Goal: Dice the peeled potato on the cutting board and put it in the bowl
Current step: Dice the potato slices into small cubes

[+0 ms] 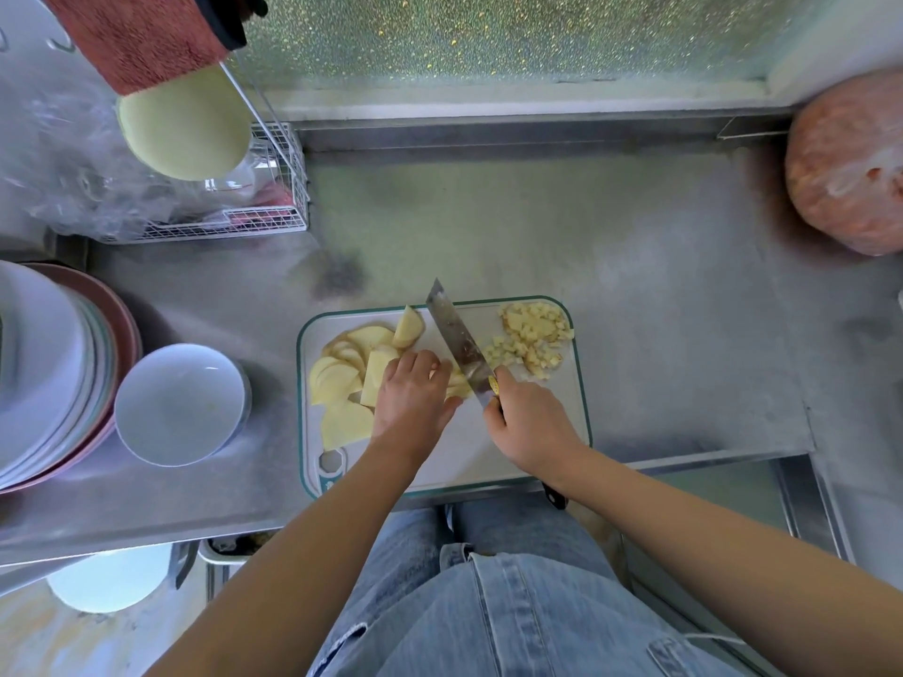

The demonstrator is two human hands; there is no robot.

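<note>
A white cutting board (537, 461) with a green rim lies on the steel counter. Pale yellow potato slices (342, 383) are spread over its left part, with one thicker chunk (408, 327) at the back. A heap of diced potato (532, 342) lies at the board's back right. My left hand (415, 398) presses down with curled fingers on potato strips beside the blade. My right hand (530, 425) grips the handle of a cleaver (457, 337), whose blade points away to the back left. A white bowl (178, 405), holding nothing, stands left of the board.
A stack of plates (53, 368) stands at the far left. A wire rack (273, 188) with plastic bags and a pale green lid sits at the back left. A pink wrapped bundle (850, 163) lies at the back right. The counter's front edge runs just below the board.
</note>
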